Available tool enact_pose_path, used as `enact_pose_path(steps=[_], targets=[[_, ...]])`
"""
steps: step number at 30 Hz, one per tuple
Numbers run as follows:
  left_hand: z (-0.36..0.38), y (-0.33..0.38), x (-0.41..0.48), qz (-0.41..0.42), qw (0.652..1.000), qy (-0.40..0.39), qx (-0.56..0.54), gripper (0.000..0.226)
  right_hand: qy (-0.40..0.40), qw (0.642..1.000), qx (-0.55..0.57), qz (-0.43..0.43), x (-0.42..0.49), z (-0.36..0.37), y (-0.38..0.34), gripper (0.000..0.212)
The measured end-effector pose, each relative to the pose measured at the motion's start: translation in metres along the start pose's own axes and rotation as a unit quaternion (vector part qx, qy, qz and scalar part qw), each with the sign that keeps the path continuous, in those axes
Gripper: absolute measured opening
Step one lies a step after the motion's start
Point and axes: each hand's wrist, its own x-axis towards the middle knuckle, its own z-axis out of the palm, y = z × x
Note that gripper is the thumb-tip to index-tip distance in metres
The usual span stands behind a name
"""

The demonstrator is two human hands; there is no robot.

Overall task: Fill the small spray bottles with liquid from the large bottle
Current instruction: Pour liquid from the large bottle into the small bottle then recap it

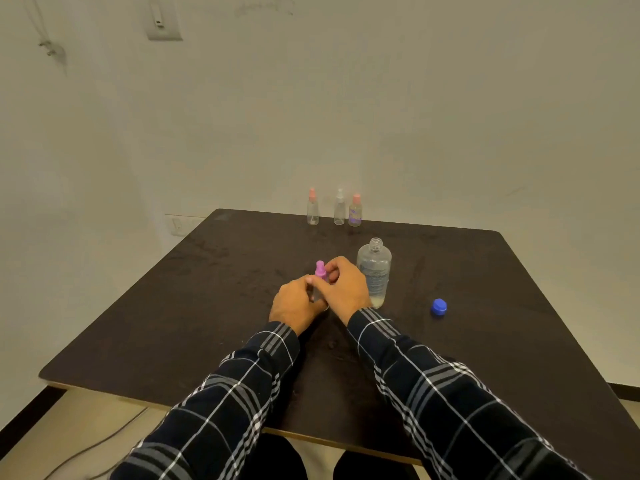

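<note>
Left of the open large bottle [374,271], a small spray bottle [317,293] is gripped by the left hand [294,303], its purple top [320,269] pinched by fingers [333,269] of the right hand [346,289], seemingly for twisting; a steady, upright hold is called for.

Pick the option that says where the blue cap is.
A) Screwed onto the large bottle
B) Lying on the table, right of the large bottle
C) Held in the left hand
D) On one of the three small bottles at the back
B: the blue cap lies alone on the table, to the right of the large bottle, whose neck stands open.
</note>
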Motion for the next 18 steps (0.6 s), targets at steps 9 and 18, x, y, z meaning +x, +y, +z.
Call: enact_pose_path(steps=[9,18], targets=[[0.0007,-0.0018,0.0009,0.018,1.0,0.007,-0.015,0.04,-0.002,1.0,0.011,-0.012,-0.0031,-0.0032,0.0099,0.016],[0.0001,-0.002,0.0011,0.018,1.0,0.002,-0.015,0.037,-0.032,0.998,-0.017,-0.056,-0.007,-0.0013,0.0073,0.039]])
